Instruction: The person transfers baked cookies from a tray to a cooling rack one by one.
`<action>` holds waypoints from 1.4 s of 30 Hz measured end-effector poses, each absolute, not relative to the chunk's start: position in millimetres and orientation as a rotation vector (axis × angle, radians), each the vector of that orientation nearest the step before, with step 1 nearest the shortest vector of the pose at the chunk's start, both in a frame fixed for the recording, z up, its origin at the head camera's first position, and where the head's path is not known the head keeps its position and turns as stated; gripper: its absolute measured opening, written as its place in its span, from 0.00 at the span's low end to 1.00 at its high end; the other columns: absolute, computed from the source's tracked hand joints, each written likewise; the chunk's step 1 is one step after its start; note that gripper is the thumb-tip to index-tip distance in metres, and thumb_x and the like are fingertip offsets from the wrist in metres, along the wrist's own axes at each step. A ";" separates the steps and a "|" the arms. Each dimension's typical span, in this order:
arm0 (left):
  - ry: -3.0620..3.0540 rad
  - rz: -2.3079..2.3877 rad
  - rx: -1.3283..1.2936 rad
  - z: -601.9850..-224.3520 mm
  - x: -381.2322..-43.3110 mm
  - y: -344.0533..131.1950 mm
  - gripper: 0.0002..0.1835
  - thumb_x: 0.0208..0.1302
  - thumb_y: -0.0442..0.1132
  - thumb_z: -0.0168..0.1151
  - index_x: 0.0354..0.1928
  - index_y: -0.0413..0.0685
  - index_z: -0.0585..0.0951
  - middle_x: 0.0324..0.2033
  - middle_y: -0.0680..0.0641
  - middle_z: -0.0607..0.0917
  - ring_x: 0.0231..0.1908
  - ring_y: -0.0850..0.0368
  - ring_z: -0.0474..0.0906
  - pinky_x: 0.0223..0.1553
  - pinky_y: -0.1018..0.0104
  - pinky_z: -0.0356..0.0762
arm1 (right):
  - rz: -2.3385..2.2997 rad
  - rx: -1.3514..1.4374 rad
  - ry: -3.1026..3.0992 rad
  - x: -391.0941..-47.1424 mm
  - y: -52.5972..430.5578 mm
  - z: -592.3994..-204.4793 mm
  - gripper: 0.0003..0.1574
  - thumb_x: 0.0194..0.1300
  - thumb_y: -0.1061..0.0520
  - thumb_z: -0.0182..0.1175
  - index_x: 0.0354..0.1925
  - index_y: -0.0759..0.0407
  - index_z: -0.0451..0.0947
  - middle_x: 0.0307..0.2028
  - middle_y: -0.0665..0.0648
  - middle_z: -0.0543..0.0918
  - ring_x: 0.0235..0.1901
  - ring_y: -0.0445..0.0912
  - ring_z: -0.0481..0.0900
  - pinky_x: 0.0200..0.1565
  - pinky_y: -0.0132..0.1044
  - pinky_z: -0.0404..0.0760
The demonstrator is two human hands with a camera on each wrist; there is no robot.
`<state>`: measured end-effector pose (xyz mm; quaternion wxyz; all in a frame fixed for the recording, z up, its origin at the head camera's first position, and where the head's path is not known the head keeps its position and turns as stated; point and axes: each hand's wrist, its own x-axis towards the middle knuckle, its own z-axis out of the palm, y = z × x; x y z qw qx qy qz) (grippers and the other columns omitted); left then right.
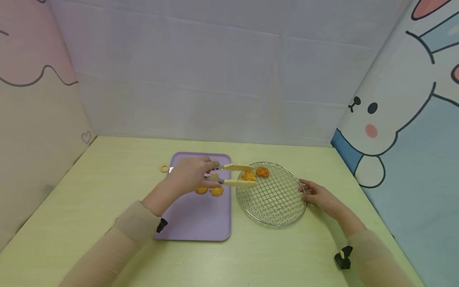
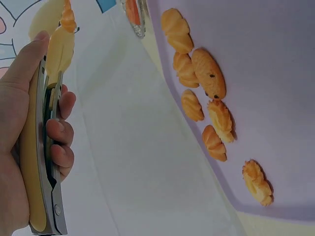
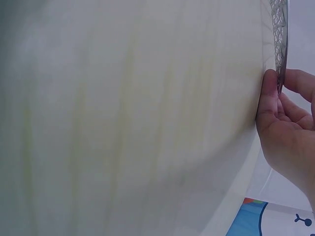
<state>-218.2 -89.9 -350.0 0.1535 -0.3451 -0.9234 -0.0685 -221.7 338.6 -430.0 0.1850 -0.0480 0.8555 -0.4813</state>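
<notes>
My left hand (image 1: 186,175) grips a pair of tongs (image 1: 239,183) with pale yellow tips and a metal body. Between the tips sits a ruffled golden cookie (image 1: 248,176), over the left edge of a round wire rack (image 1: 276,205). An orange-brown cookie (image 1: 263,172) with openings in it lies near the rack's far edge. On the rack's right side my right hand (image 1: 320,197) pinches the rim; in the right wrist view the thumb and fingers (image 3: 268,88) are at the rim. Several cookies (image 2: 209,73) lie on the purple tray (image 2: 275,98), partly hidden by my left hand in the head view.
The tray (image 1: 201,225) lies left of the rack on a pale yellow table (image 1: 265,255). White wall covering (image 1: 222,79) stands behind, and printed cartoon panels (image 1: 405,119) flank both sides. The tongs' ring end (image 1: 164,169) sticks out left of my hand.
</notes>
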 end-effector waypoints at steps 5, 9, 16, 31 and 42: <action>-2.728 -0.202 -1.002 -358.8 -221.3 -84.1 0.32 0.48 0.64 0.67 0.50 0.50 0.81 0.35 0.54 0.82 0.23 0.64 0.73 0.23 0.70 0.72 | -1.363 -0.130 2.410 -221.3 338.7 -430.4 0.41 0.68 0.63 0.54 0.72 0.67 0.47 0.59 0.71 0.64 0.47 0.47 0.67 0.41 0.29 0.72; -2.724 -0.151 -1.012 -364.7 -222.9 -82.3 0.30 0.49 0.64 0.67 0.48 0.52 0.81 0.32 0.56 0.79 0.21 0.63 0.71 0.25 0.67 0.72 | -1.377 -0.129 2.406 -221.1 339.0 -431.2 0.41 0.67 0.63 0.54 0.72 0.67 0.47 0.59 0.71 0.64 0.46 0.45 0.68 0.41 0.29 0.72; -2.750 -0.002 -0.994 -374.7 -226.4 -78.9 0.31 0.47 0.68 0.65 0.47 0.56 0.81 0.29 0.56 0.73 0.18 0.62 0.64 0.31 0.61 0.72 | -1.389 -0.137 2.403 -219.9 339.2 -430.6 0.41 0.67 0.63 0.54 0.72 0.67 0.46 0.59 0.71 0.64 0.46 0.44 0.68 0.41 0.28 0.73; -2.902 -0.018 -0.969 -378.1 -227.5 -73.0 0.32 0.47 0.66 0.67 0.51 0.55 0.81 0.24 0.56 0.69 0.20 0.62 0.63 0.16 0.69 0.60 | -1.393 -0.128 2.399 -216.8 337.0 -428.1 0.41 0.67 0.62 0.54 0.72 0.66 0.47 0.58 0.70 0.64 0.45 0.44 0.67 0.41 0.28 0.73; -2.894 -0.001 -0.960 -379.5 -229.8 -73.9 0.33 0.46 0.67 0.66 0.51 0.56 0.81 0.25 0.57 0.70 0.19 0.63 0.64 0.17 0.68 0.63 | -1.408 -0.150 2.380 -214.8 338.3 -426.7 0.41 0.68 0.62 0.53 0.72 0.67 0.45 0.59 0.71 0.63 0.44 0.42 0.68 0.40 0.29 0.73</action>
